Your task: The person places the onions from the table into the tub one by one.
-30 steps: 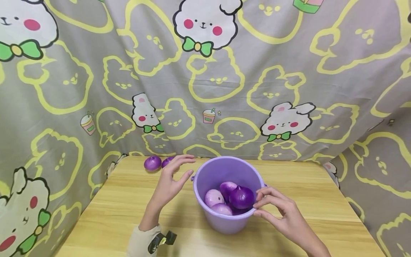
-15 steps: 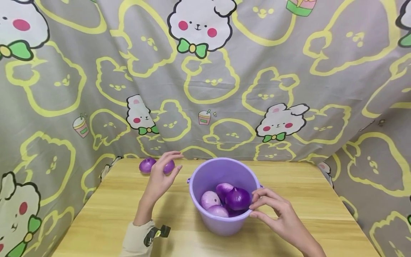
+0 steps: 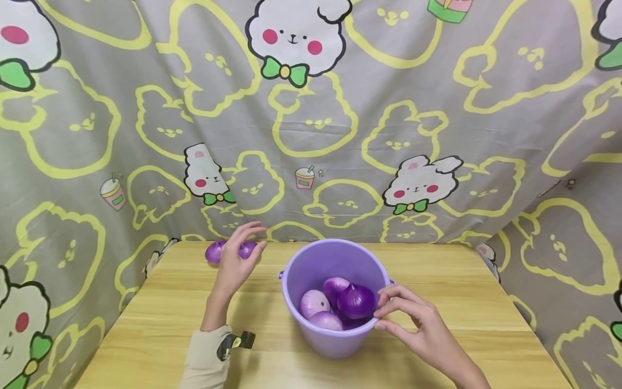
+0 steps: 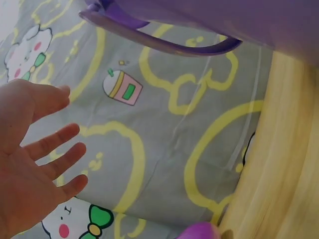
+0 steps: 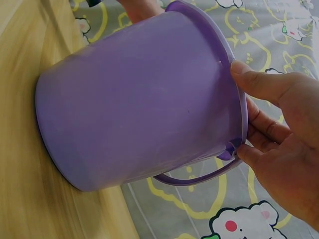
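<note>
A purple bucket stands upright on the table with several onions inside, some dark purple, some paler. My right hand grips its right rim; in the right wrist view the thumb lies outside the rim and other fingers reach behind it. To the left, my left hand is raised with nothing in it, fingers spread. It overlaps two more purple onions at the table's back left, a left onion and a right onion, partly hiding both. One onion's edge shows in the left wrist view.
The wooden table ends at a grey curtain with yellow outlines and rabbits, which hangs behind and along both sides. The bucket's handle hangs down on its far side. A black device sits on the left sleeve.
My left hand has moved left, away from the bucket and over the two onions at the back. The right hand stays at the bucket's rim. The head view has shifted slightly.
</note>
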Demonstrator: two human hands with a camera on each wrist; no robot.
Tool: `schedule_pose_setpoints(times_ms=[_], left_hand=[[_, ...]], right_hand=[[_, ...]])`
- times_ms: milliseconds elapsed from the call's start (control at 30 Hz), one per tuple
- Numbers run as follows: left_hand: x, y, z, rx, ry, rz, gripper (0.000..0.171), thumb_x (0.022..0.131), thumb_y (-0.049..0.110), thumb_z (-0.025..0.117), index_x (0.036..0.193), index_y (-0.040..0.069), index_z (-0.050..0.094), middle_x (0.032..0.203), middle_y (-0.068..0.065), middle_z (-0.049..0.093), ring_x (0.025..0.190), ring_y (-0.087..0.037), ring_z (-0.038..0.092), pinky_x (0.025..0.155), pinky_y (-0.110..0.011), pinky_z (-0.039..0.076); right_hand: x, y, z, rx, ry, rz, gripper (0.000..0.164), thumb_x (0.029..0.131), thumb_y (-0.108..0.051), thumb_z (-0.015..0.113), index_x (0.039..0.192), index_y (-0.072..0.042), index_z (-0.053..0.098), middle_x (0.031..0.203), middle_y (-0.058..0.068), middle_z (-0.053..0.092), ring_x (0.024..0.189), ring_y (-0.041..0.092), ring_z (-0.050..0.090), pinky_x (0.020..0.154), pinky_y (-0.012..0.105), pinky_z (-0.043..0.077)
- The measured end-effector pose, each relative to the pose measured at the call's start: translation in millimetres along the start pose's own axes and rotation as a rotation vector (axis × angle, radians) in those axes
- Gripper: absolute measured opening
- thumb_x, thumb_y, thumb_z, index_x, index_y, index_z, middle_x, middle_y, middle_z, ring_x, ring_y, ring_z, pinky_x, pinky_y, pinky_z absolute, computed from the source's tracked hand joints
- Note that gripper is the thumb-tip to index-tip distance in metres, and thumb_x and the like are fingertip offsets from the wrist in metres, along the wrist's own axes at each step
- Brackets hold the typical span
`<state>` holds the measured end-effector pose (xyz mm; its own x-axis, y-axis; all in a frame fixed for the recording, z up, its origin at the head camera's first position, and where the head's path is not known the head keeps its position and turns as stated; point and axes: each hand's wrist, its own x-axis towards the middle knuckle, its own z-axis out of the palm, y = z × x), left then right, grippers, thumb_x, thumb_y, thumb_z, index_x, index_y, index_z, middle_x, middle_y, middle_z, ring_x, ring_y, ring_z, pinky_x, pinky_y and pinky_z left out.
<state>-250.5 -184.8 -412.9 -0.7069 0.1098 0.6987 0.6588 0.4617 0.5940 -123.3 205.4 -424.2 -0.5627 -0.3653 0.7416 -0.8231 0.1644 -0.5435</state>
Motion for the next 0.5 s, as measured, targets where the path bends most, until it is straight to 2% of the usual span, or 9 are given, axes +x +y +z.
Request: schedule_pose_setpoints(times_ms=[133, 300, 500], left_hand=[[1.1, -5.4, -1.2, -0.006, 0.009, -0.004, 0.030, 0.093, 0.005, 0.075, 0.122, 0.010, 0.072, 0.139, -0.014, 0.061, 0.133, -0.030, 0.054, 0.113, -0.055, 0.039], [1.9, -17.0, -3.0, 0.015, 0.041, -0.007, 0.031, 0.092, 0.004, 0.075, 0.122, 0.004, 0.071, 0.140, -0.015, 0.060, 0.134, -0.035, 0.052, 0.113, -0.058, 0.037], [-0.4, -32.6, -4.1, 0.038, 0.069, -0.064, 0.033, 0.090, 0.002, 0.076, 0.123, 0.005, 0.071, 0.141, -0.012, 0.059, 0.137, -0.037, 0.048, 0.114, -0.061, 0.033]], right_hand=[[1, -1, -1, -0.007, -0.003, 0.002, 0.051, 0.066, 0.022, 0.082, 0.102, -0.013, 0.075, 0.111, 0.008, 0.064, 0.116, 0.018, 0.059, 0.104, 0.024, 0.049], [1, -1, -1, -0.012, -0.001, 0.019, 0.051, 0.067, 0.021, 0.082, 0.102, -0.014, 0.075, 0.112, 0.008, 0.064, 0.115, 0.018, 0.060, 0.105, 0.024, 0.048], [-1, -1, 0, -0.010, 0.001, 0.027, 0.051, 0.067, 0.022, 0.082, 0.102, -0.014, 0.075, 0.111, 0.009, 0.064, 0.117, 0.018, 0.060, 0.107, 0.025, 0.047]])
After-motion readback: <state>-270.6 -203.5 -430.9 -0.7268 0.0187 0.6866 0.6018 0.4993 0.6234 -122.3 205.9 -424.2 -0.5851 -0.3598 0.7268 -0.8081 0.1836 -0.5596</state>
